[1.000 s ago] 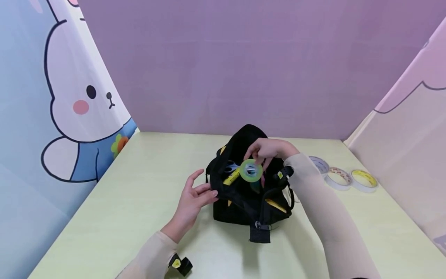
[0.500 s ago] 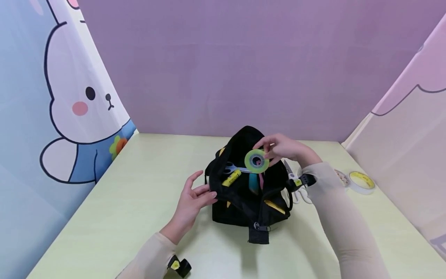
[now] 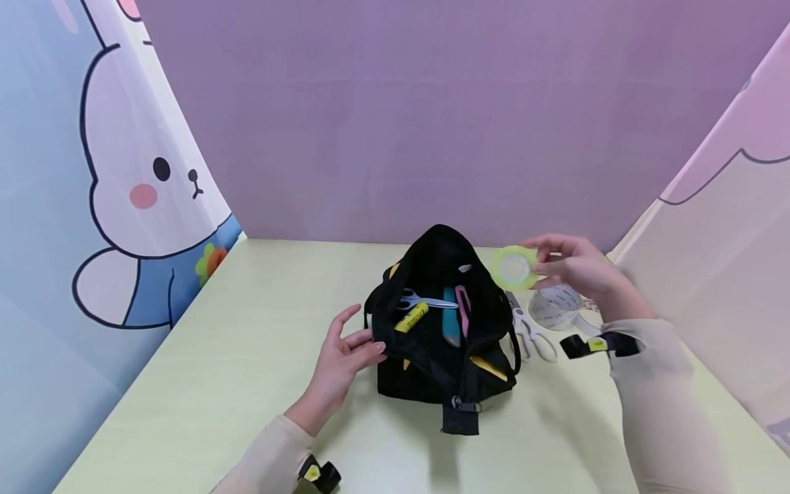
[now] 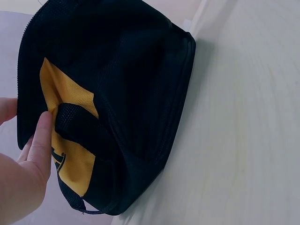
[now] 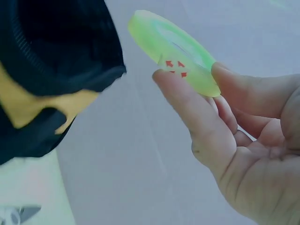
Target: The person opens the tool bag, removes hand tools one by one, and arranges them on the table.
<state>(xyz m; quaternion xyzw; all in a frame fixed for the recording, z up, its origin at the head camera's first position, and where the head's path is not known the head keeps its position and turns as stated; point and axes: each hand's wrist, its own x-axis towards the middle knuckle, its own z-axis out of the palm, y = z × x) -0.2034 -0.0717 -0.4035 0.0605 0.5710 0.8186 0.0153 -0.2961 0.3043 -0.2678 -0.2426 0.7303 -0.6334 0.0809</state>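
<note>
A black tool bag (image 3: 410, 374) with yellow patches stands on the table, its mouth wide apart. My left hand (image 3: 342, 360) pinches the bag's left rim; in the left wrist view its fingers (image 4: 41, 140) lie against the yellow patch. Inside the bag are scissors (image 3: 435, 302), a yellow glue stick (image 3: 411, 318), a teal utility knife (image 3: 451, 319) and a pink one (image 3: 463, 309). To the right of the bag, my right hand (image 3: 580, 267) pinches a yellow-green roll of tape (image 3: 514, 268) between thumb and fingers, in the air. The right wrist view shows red arrows on the tape (image 5: 199, 77).
White-handled scissors (image 3: 531, 333) lie on the table right of the bag. Behind them sits a clear tape roll (image 3: 555, 307), partly behind the right hand. A purple wall (image 3: 370, 137) closes off the back of the table (image 3: 290, 288).
My right hand has lifted the tape roll out of the bag's mouth and carried it to the right. The left hand has stayed on the rim.
</note>
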